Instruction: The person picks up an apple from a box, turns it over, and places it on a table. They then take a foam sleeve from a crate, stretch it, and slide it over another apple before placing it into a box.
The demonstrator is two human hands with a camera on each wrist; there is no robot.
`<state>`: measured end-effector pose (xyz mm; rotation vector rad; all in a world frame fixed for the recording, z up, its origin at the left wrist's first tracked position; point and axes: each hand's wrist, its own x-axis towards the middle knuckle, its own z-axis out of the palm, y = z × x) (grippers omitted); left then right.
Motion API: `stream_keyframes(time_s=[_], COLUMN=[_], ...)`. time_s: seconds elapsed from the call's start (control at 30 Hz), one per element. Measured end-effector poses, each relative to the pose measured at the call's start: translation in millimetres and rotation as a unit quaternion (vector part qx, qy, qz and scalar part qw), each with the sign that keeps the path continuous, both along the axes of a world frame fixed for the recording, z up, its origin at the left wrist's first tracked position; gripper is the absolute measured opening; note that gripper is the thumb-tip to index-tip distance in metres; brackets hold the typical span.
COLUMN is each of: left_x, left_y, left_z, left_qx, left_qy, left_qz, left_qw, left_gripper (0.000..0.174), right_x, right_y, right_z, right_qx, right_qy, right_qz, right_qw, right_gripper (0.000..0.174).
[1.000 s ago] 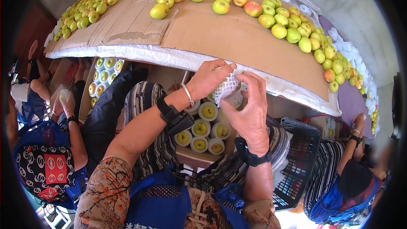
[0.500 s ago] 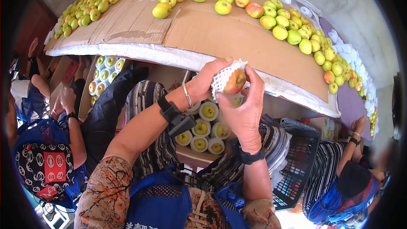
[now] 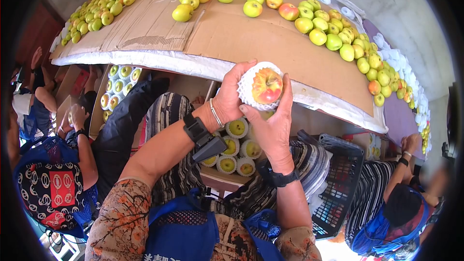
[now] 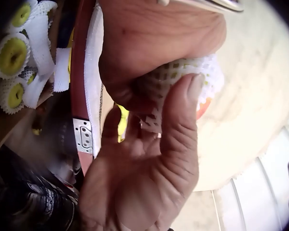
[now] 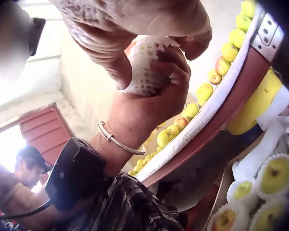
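A red-and-yellow apple [image 3: 267, 86] sits in a white foam net sleeve [image 3: 247, 78], its stem end facing up out of the opening. My left hand [image 3: 229, 99] grips the netted apple from the left, fingers wrapped about its side. From the right, my right hand [image 3: 274, 128] holds it too, thumb low on the net and fingers along the far side. In the right wrist view the net [image 5: 144, 70] shows between both hands. Below them, a cardboard box holds several netted apples [image 3: 237, 128], partly hidden by my hands and the left wrist camera.
The cardboard-covered table [image 3: 270, 43], with a white padded edge [image 3: 203, 65], lies just beyond my hands. Loose apples [image 3: 333, 41] are heaped on it. A black plastic crate [image 3: 338, 183] stands to the right. Other people sit on both sides, near boxes of netted apples [image 3: 116, 87].
The foam net, earlier held stretched between both hands, now encloses the apple. The apple has turned from lying sideways to stem end up, and my right hand has shifted lower around it.
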<state>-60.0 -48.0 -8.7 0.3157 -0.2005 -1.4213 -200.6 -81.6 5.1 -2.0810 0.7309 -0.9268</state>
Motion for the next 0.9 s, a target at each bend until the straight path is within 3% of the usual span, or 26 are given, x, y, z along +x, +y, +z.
stream_keyframes(time_s=[0.2, 0.3, 0.4, 0.43, 0.57, 0.67, 0.77, 0.87, 0.9], left_x=[-1, -1, -1, -3, -5, -4, -3, -10, -11], left_y=[0, -2, -2, 2, -1, -1, -5, 4, 4], left_z=[-1, -4, 1, 7, -2, 9, -1, 9, 10], left_qx=[-0.002, -0.008, -0.007, -0.004, 0.055, 0.097, 0.089, 0.045, 0.049], left_qy=[-0.048, -0.088, -0.155, -0.193, -0.366, -0.560, -0.516, -0.582, -0.589], left_qz=[0.032, 0.088, 0.123, 0.119, 0.163, 0.212, 0.256, 0.282, 0.246], left_qw=[0.998, 0.992, 0.980, 0.974, 0.915, 0.795, 0.813, 0.762, 0.768], left_gripper=[0.039, 0.040, 0.040, 0.040, 0.038, 0.041, 0.046, 0.043, 0.043], right_x=[-3, 1, -7, -9, -10, -14, -15, -15, -15], right_y=[-1, 1, -13, -14, -13, -17, -21, -24, -25], right_z=[2, 13, 13, 11, 11, 9, 4, 3, 3], right_qx=[0.116, 0.339, 0.493, 0.505, 0.520, 0.539, 0.526, 0.485, 0.476], right_qy=[0.007, -0.170, -0.183, -0.181, -0.212, -0.236, -0.253, -0.256, -0.256], right_qz=[0.034, 0.143, 0.181, 0.178, 0.177, 0.161, 0.119, 0.075, 0.063], right_qw=[0.993, 0.914, 0.831, 0.825, 0.808, 0.792, 0.803, 0.833, 0.839], right_gripper=[0.105, 0.091, 0.075, 0.061, 0.059, 0.052, 0.049, 0.048, 0.047])
